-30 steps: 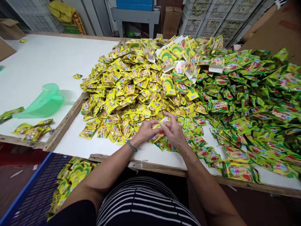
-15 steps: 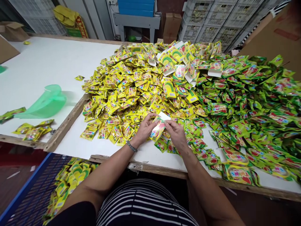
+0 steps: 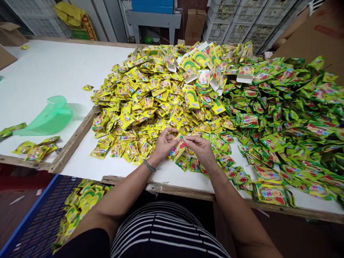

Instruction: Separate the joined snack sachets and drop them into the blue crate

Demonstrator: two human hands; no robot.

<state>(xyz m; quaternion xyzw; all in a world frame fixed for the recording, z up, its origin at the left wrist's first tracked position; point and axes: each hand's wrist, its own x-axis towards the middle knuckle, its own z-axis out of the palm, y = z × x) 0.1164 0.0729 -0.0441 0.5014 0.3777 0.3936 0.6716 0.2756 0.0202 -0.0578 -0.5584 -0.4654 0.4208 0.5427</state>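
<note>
Between my two hands is a small yellow-and-green printed box [image 3: 177,148], tilted over the front of the table. My left hand [image 3: 164,145] grips its left side with thumb and fingers. At its upper right corner, my right hand [image 3: 200,148] pinches the edge. Behind my hands lies a heap of yellow packets [image 3: 145,104], with several flat or open printed boxes [image 3: 191,97] on top. Green packets [image 3: 279,114] are piled to the right, and a few lie just below my right hand.
A green plastic scoop [image 3: 51,116] and a few yellow packets [image 3: 37,152] lie left of a wooden divider [image 3: 75,139]. Below left, a blue crate [image 3: 34,215] holds yellow packets. A cardboard box [image 3: 311,43] and a person's arm [image 3: 291,27] are at the back right.
The white flap standing up from the box no longer shows; the box's top looks closed. My right hand has moved slightly over its upper edge. The whole view has shifted a little.
</note>
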